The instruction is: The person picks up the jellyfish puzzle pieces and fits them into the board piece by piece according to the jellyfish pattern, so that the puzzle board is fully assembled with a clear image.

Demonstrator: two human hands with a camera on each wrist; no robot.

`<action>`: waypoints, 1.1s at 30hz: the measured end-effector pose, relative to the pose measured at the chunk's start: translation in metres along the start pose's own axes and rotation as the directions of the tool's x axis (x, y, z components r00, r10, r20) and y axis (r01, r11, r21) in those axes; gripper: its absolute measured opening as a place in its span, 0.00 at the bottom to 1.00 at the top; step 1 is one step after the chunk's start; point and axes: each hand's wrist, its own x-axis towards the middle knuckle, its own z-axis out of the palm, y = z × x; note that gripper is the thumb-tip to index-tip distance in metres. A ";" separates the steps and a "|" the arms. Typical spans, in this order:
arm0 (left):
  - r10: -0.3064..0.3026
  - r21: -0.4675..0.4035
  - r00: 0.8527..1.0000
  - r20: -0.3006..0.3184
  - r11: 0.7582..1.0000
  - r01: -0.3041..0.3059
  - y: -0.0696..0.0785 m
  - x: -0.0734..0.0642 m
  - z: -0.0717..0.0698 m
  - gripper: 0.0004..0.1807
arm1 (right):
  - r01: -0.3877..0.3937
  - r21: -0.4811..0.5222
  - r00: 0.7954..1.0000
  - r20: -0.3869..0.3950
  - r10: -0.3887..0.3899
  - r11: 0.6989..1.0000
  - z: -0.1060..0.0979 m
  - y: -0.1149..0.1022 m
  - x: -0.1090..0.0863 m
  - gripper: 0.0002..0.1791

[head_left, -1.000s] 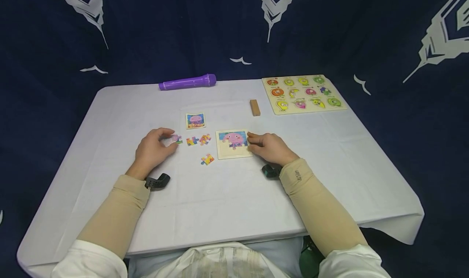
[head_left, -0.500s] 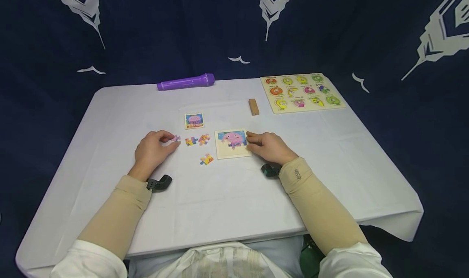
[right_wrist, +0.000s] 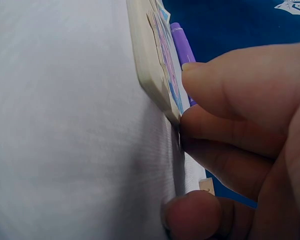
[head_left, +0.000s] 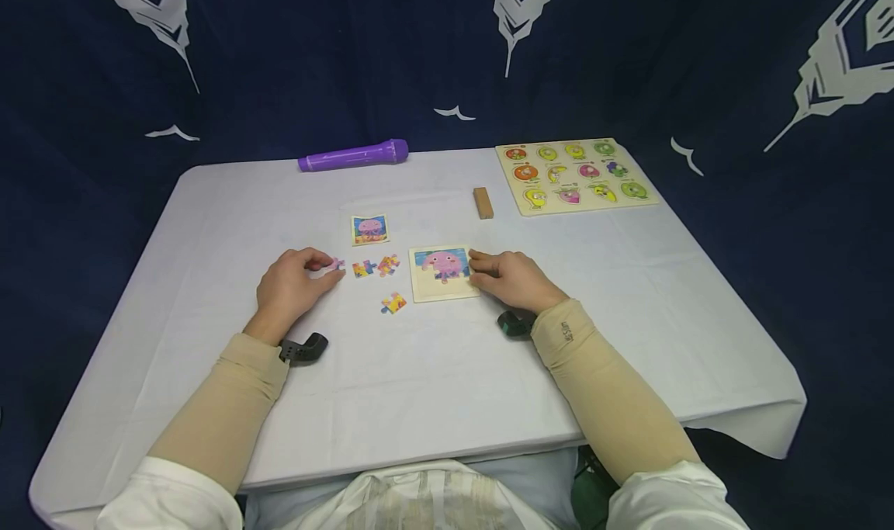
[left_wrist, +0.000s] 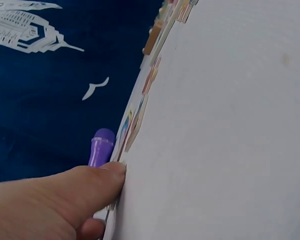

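My left hand (head_left: 289, 288) pinches a pinkish jigsaw piece (head_left: 338, 264) between thumb and fingers, low over the table; in the left wrist view the thumb (left_wrist: 97, 187) covers most of it. My right hand (head_left: 513, 280) holds the right edge of a square wooden puzzle board (head_left: 424, 291), its thumb and fingers at the rim in the right wrist view. On the board lies part of a pink octopus picture (head_left: 445, 264), its lower part bare wood. Between the hands are two joined-looking colourful pieces (head_left: 365, 268) and a single yellow piece (head_left: 394, 303).
A small octopus picture card (head_left: 370, 230) lies beyond the loose pieces. Farther back are a purple microphone-shaped toy (head_left: 354, 157), a small wooden block (head_left: 483, 203) and a fruit puzzle board (head_left: 580, 177) at the right. A white cloth (head_left: 391, 390) covers the table.
The left thumb and fingers have closed in on the pinkish piece, covering more of it, and the hand has edged slightly right. The right hand stays at the board's edge.
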 end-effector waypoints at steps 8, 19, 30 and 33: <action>0.029 0.006 0.999 0.035 1.000 -0.029 0.000 0.001 -0.002 0.22 | -0.007 0.002 1.000 0.010 0.007 1.000 -0.001 -0.001 0.000 0.23; 0.024 0.022 0.999 0.032 0.999 -0.025 0.000 0.002 0.001 0.19 | -0.013 0.008 1.000 0.015 0.013 1.000 0.000 0.001 0.000 0.24; -0.011 0.057 0.999 0.048 0.998 0.008 0.004 -0.001 -0.004 0.26 | -0.014 -0.002 1.000 0.006 0.014 1.000 -0.002 -0.001 -0.001 0.23; -0.043 0.059 0.998 0.040 0.997 0.040 0.005 -0.003 -0.006 0.25 | -0.008 -0.003 1.000 0.006 0.008 1.000 -0.002 -0.002 -0.001 0.23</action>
